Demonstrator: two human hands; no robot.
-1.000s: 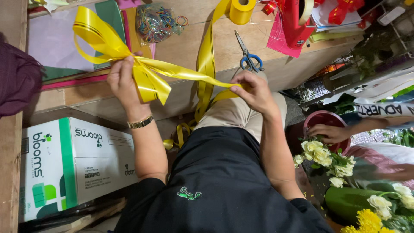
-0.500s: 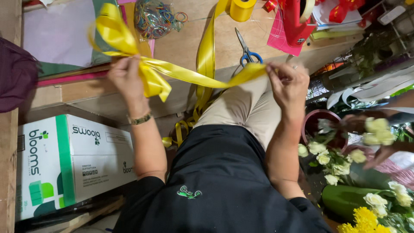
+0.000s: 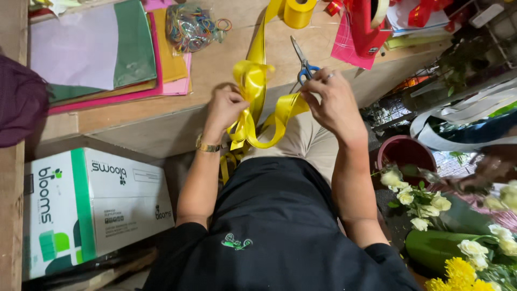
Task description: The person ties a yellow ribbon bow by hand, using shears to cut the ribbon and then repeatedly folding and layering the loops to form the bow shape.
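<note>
My left hand (image 3: 225,106) pinches the middle of a yellow ribbon bow (image 3: 252,81) with several loops, held over my lap at the wooden bench's edge. My right hand (image 3: 331,102) grips a loose length of the same yellow ribbon (image 3: 280,116), which curls down between my hands. The ribbon runs up the bench to a yellow roll (image 3: 299,12). Blue-handled scissors (image 3: 304,63) lie on the bench just beyond my right hand.
Coloured paper sheets (image 3: 102,48) and a bag of rubber bands (image 3: 188,24) lie on the bench (image 3: 215,64). A white and green box (image 3: 91,205) stands at my left. White and yellow flowers (image 3: 431,205) and a maroon pot (image 3: 404,153) are at my right, near another person's hand (image 3: 484,172).
Both hands have come down and closer together. The ribbon, stretched taut between them before, now hangs in a slack loop, and the bow sits lower by my left hand.
</note>
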